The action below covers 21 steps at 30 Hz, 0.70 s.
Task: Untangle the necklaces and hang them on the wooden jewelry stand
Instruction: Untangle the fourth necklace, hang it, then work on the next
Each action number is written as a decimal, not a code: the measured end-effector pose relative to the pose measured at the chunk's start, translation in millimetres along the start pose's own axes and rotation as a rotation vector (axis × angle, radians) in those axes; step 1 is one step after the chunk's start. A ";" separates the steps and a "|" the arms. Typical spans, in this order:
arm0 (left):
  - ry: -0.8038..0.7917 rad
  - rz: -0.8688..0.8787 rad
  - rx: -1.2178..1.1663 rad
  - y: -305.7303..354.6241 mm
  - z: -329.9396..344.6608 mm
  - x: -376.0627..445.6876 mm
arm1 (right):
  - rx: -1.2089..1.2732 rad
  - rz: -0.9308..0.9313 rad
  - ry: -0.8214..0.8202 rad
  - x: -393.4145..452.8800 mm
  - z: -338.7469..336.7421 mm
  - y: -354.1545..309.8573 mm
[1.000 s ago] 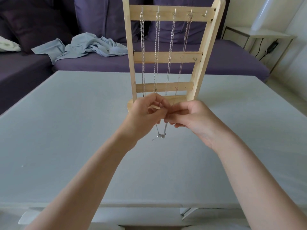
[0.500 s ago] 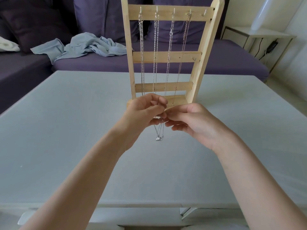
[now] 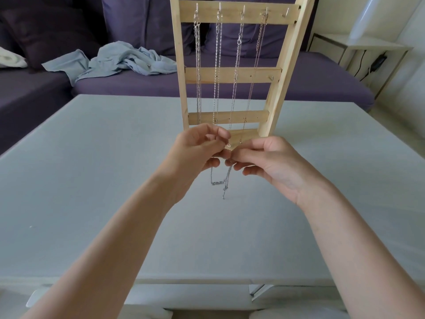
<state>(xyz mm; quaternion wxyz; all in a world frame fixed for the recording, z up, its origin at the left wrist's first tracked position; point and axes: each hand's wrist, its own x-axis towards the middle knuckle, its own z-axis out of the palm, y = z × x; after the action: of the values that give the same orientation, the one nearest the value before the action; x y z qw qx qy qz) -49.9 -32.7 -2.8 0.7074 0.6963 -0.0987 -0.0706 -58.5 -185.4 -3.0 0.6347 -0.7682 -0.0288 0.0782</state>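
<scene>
A tall wooden jewelry stand (image 3: 232,74) rises at the middle of the pale table (image 3: 92,171). Several silver necklaces (image 3: 217,65) hang from hooks on its top bar. In front of the stand's base my left hand (image 3: 197,153) and my right hand (image 3: 266,162) meet fingertip to fingertip. Both pinch a thin silver necklace (image 3: 222,181), which dangles below them in a loop with one loose end hanging lower. The fingers hide where exactly the chain is held.
A purple sofa (image 3: 230,86) runs behind the table, with a crumpled light-blue garment (image 3: 119,63) on its seat. A pale side table (image 3: 368,47) with a dark cable stands at the back right. The table's front edge lies near my forearms.
The dangling necklace has spread from a tight bunch into a wider loop with a loose end hanging down. Both hands stayed together in front of the stand's base.
</scene>
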 end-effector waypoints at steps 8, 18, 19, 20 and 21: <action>-0.091 -0.158 0.210 -6.5 7.2 -2.5 | 0.189 0.068 0.138 1.4 -8.3 -3.1; 0.006 -0.132 0.176 -11.7 13.0 0.9 | 0.274 0.071 0.057 0.9 -7.1 -4.4; 0.021 -0.116 0.174 -12.3 13.7 1.3 | 0.261 0.063 0.062 1.1 -6.8 -3.7; 0.040 -0.098 0.177 -13.0 13.9 1.6 | 0.241 0.056 0.071 1.3 -6.3 -2.9; 0.061 -0.080 0.181 -13.3 14.0 2.0 | 0.226 0.052 0.082 1.7 -5.7 -2.2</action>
<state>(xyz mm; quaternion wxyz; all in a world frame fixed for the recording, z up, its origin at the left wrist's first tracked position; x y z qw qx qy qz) -50.8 -47.0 -15.8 0.6410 0.7624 -0.0555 -0.0684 -55.9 -190.3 0.1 0.7155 -0.6950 0.0261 0.0657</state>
